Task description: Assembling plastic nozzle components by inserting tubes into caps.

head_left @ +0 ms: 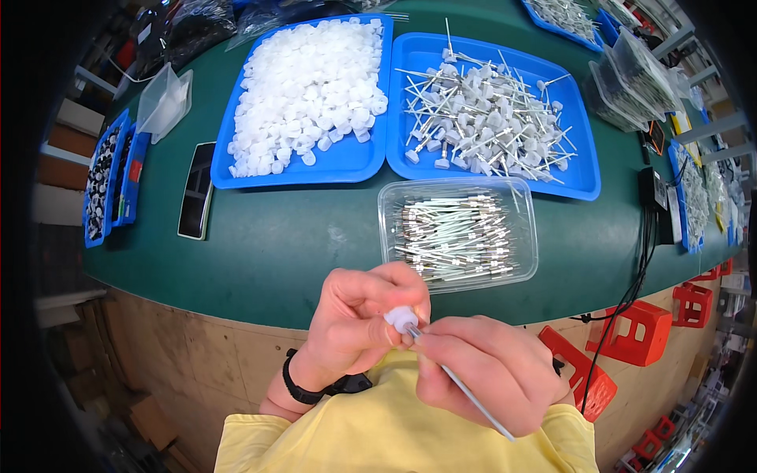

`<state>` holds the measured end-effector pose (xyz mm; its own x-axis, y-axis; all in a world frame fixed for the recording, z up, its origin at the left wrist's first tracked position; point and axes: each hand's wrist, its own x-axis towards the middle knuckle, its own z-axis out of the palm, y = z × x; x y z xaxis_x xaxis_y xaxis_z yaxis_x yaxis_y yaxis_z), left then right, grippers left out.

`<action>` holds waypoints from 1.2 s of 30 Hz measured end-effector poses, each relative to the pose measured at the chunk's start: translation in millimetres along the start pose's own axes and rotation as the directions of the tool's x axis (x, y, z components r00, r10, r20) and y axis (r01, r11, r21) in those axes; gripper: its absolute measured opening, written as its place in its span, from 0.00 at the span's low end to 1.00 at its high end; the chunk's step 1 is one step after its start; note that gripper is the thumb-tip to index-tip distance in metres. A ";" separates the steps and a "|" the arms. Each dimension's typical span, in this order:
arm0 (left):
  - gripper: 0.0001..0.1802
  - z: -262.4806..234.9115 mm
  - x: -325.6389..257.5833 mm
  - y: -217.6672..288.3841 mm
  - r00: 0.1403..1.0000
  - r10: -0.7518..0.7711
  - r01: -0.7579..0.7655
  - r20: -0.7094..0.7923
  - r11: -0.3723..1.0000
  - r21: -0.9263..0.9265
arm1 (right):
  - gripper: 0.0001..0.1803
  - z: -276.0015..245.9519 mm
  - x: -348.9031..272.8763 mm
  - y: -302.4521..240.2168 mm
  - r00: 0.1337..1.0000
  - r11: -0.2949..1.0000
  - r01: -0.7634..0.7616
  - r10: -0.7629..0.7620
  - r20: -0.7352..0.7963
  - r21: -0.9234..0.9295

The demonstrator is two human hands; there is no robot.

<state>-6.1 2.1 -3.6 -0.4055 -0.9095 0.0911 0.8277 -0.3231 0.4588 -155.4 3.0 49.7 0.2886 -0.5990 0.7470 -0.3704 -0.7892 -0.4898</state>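
Note:
Between the thumb and fingers of my left hand (359, 315) sits a small white plastic cap (402, 317). My right hand (489, 366) pinches a thin metal rod (477, 402), whose upper end meets the cap; how deep it goes in is hidden by my fingers. Both hands are held close to my body, at the table's near edge. Just beyond them stands a clear plastic box (531, 236) full of similar thin rods with metal fittings. A blue tray (315, 180) of loose white caps lies at the far left of the box, and another blue tray (587, 169) holds rods with caps on them.
A phone (195, 193) lies on the green table (292, 244) left of the trays. Small blue bins (130, 177) and a clear container (165, 102) stand further left. At right are stacked clear boxes (631, 83), black cables (645, 252) and red stools (639, 331).

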 end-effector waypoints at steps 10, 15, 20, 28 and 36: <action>0.17 -3.7 0.9 15.2 0.987 0.162 -0.141 0.009 0.829 0.541 | 0.15 -14.1 2.8 16.0 0.942 0.943 -0.263 0.205 0.265 0.206; 0.17 11.2 0.1 24.3 0.981 0.177 -0.083 -0.076 0.743 0.664 | 0.28 -42.7 15.6 12.6 0.873 0.925 -0.376 0.335 0.355 0.051; 0.17 18.8 0.8 23.1 0.989 0.145 -0.108 -0.020 0.816 0.568 | 0.13 -29.9 5.3 13.2 0.894 0.982 -0.006 0.090 0.440 -0.190; 0.15 14.2 -11.4 9.9 0.979 0.205 -0.162 -0.003 0.783 0.601 | 0.08 -25.5 -0.4 10.9 0.929 0.998 -0.028 0.046 0.367 -0.056; 0.14 8.6 -7.3 -1.5 0.991 0.125 -0.132 0.042 0.939 0.317 | 0.07 -26.0 1.4 3.4 0.941 1.000 -0.021 0.019 0.337 0.004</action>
<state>-7.7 11.6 2.6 -0.3151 -0.9308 0.1850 0.7082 -0.1009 0.6988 -179.2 3.0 60.8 0.5624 -0.6243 0.5422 -0.3734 -0.7768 -0.5072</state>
